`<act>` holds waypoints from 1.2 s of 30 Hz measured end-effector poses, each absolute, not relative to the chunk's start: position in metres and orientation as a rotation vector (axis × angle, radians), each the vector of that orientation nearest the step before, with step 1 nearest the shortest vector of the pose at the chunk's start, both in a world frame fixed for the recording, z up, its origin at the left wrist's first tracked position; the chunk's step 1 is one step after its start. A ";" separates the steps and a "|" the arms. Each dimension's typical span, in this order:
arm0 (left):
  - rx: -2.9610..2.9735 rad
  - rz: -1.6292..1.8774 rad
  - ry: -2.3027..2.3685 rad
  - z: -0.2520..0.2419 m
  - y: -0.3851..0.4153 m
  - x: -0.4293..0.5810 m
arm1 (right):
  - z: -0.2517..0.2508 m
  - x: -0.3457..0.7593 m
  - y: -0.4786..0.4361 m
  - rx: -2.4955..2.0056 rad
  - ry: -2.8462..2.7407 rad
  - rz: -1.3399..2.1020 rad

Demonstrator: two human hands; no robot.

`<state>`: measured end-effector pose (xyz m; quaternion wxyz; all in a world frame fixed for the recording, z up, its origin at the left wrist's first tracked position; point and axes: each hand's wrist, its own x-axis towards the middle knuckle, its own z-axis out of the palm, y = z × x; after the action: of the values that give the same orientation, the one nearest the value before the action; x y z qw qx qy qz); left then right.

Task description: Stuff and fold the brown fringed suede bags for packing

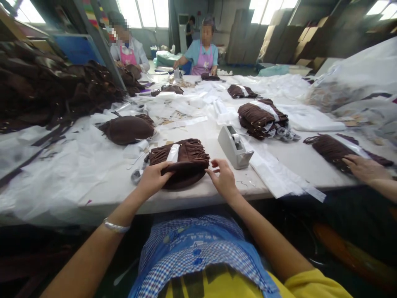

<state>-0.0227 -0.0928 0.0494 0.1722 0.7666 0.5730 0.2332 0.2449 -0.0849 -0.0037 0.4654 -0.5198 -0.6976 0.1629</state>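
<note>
A dark brown fringed bag [189, 176] with a white strip [173, 153] around its fringe lies at the table's near edge, smooth side tilted toward me. My left hand [152, 179] grips its left end, thumb and fingers closed on the smooth edge. At the bag's right corner is my right hand [223, 179], fingers curled but apart; the thumb tip is close to the edge, and I cannot tell if it touches. A grey tape dispenser [235, 148] stands just right of the bag. Another brown bag [128, 129] lies behind on the left.
Stacked fringed bags [262, 118] sit beyond the dispenser. At right, another person's hand [366, 167] rests on a fringed bag [333, 151]. White plastic sheets [62, 169] cover the left table. A brown heap [56, 91] rises behind. Two people in pink aprons work across the table.
</note>
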 end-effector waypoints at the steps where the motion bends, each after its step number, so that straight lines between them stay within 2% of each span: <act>1: 2.211 0.634 1.641 0.050 -0.095 -0.020 | -0.009 0.244 -0.086 -1.295 -1.697 0.478; 4: 2.443 0.558 1.650 0.051 -0.104 -0.006 | -0.019 0.237 -0.086 -1.344 -1.660 0.592; 6: 2.638 0.591 1.530 0.048 -0.107 0.006 | -0.021 0.232 -0.082 -1.373 -1.671 0.536; 11: 2.740 0.888 1.323 0.018 -0.102 0.021 | -0.020 0.226 -0.070 -1.492 -1.834 0.247; 16: 2.742 1.105 1.359 -0.021 -0.099 0.015 | -0.025 0.230 -0.069 -1.460 -1.983 0.204; 23: 2.776 0.827 1.332 -0.030 -0.109 0.016 | -0.015 0.249 -0.066 -1.594 -1.929 0.360; 26: 2.826 0.853 1.312 -0.032 -0.117 0.011 | 0.002 0.253 -0.074 -1.663 -2.033 0.258; 30: 2.815 1.016 1.351 -0.035 -0.122 0.003 | 0.016 0.238 -0.096 -1.336 -2.121 -0.092; 33: 2.777 1.042 1.382 -0.034 -0.118 -0.013 | 0.006 0.224 -0.097 -0.936 -2.352 -0.061; 36: 2.681 1.037 1.453 -0.027 -0.108 -0.046 | -0.012 0.221 -0.082 -0.783 -2.465 0.033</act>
<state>-0.0455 -0.1078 -0.0266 -0.0394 0.8318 0.4507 0.3217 0.2214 -0.0817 -0.0120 0.2738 -0.2912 -0.9166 0.0121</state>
